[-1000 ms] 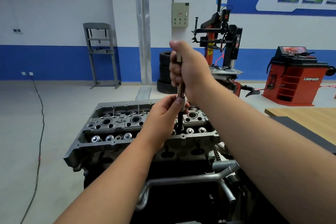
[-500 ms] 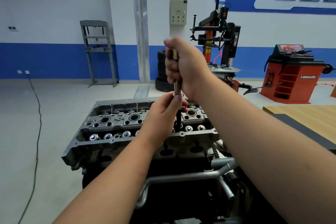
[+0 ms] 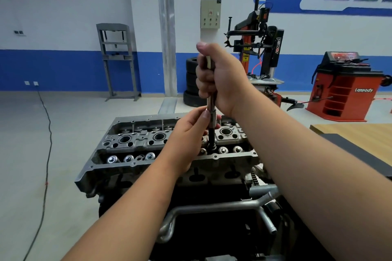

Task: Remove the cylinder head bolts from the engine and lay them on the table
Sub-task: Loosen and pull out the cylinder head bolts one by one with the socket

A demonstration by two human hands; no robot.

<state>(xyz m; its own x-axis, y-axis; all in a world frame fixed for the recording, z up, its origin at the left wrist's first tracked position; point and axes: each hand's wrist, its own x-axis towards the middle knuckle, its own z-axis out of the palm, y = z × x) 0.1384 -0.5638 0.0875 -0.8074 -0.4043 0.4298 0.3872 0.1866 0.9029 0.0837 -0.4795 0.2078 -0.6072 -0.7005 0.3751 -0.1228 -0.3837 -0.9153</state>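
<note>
The right hand [image 3: 220,78] grips the upright socket driver [image 3: 211,112] high; the left hand [image 3: 191,131] pinches its shaft lower, nearer the cylinder head [image 3: 148,140] (1 bolt hidden directly below).

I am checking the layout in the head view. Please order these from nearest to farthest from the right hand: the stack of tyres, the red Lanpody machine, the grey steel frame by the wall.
From the right hand:
1. Stack of tyres, just behind it, slightly left.
2. Grey steel frame, farther left, against the wall.
3. Red Lanpody machine, far right.
</note>
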